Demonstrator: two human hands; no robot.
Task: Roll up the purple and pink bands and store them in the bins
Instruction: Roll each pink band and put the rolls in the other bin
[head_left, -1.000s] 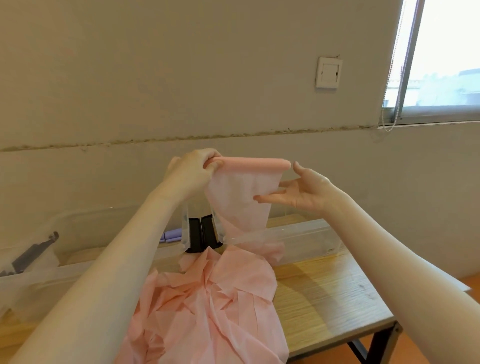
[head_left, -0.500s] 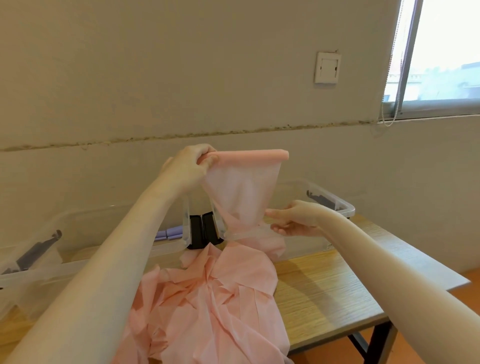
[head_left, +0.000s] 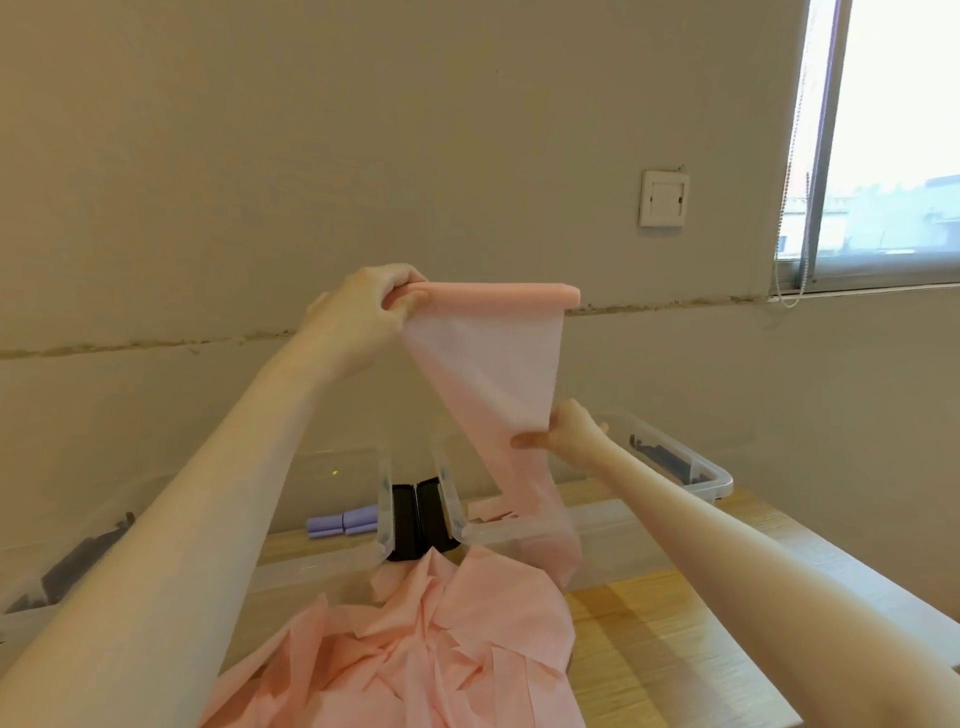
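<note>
My left hand (head_left: 358, 306) has its grip curled round the left end of the rolled part of the pink band (head_left: 488, 364), up in the middle of the frame, and my right hand (head_left: 563, 434) pinches the band's right edge lower down, thumb in front and fingers behind, drawing the hanging length taut.

Below that, the wooden tabletop (head_left: 670, 639) fills the lower right. Two clear plastic bins stand across the middle, the left bin (head_left: 332, 467) and the right bin (head_left: 691, 470), touching or nearly so at their dark end latches. The loose remainder of the pink band lies crumpled in a heap at bottom centre, one strand running up over the right bin's near rim to my hands. Small purple rolls (head_left: 343, 522) lie in the left bin, just left of the latches.

I judge the band light, thin and soft: it lets light through where it is stretched, and folds sharply in the heap. It has no stiffness of its own, so the roll at the top would likely loosen if I let its end go. Best to hold the roll at its ends and keep the tail flat and under light tension. It looks matte, so not very slippery, though it may crease or bunch at the edges.
</note>
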